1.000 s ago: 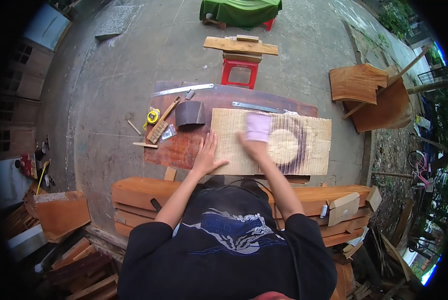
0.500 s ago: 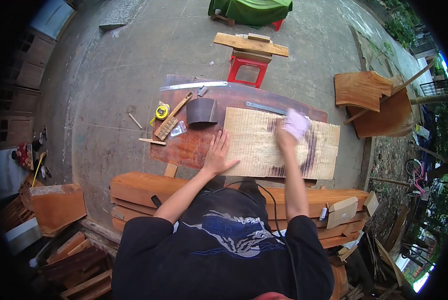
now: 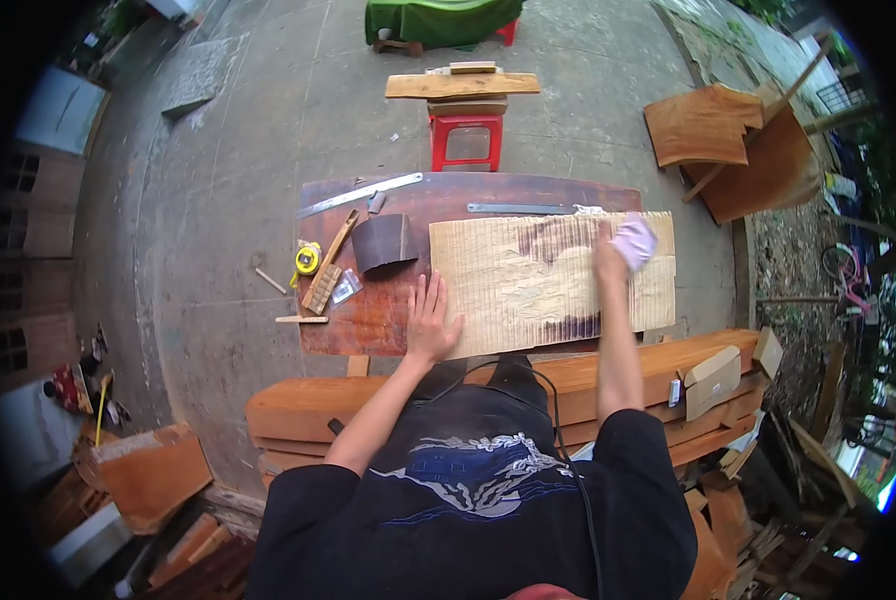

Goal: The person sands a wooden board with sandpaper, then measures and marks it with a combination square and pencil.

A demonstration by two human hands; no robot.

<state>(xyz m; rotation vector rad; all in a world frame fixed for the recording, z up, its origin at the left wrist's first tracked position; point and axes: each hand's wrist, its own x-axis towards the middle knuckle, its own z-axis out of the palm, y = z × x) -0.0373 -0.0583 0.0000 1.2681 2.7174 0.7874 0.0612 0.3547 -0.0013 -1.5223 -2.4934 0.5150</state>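
Observation:
A pale, ridged sheet of corrugated cardboard [image 3: 478, 290] with dark purple-brown stains and scuffed patches lies on a reddish-brown board [image 3: 368, 335]. My left hand [image 3: 432, 320] rests flat over its left edge, fingers spread. Over the right part of the sheet, my right hand [image 3: 609, 258] is closed around a pale lilac cloth [image 3: 633, 243], slightly blurred. Left of the sheet are a curved dark sandpaper piece [image 3: 385, 245], a wooden tool with a blocky end [image 3: 330, 268], a yellow tape measure [image 3: 308, 260] and a small clear packet [image 3: 347, 287].
Two metal rulers lie toward the back, a left one [image 3: 361, 195] and a right one [image 3: 520, 209]. Beyond stands a red stool [image 3: 466, 143] carrying planks [image 3: 463, 86]. Stacked timber [image 3: 303, 405] runs close before my body. A black cable [image 3: 558, 425] crosses my shirt.
My right hand has moved right across the sheet with the cloth. My left hand stays on the left edge. The whole view has shifted and turned slightly.

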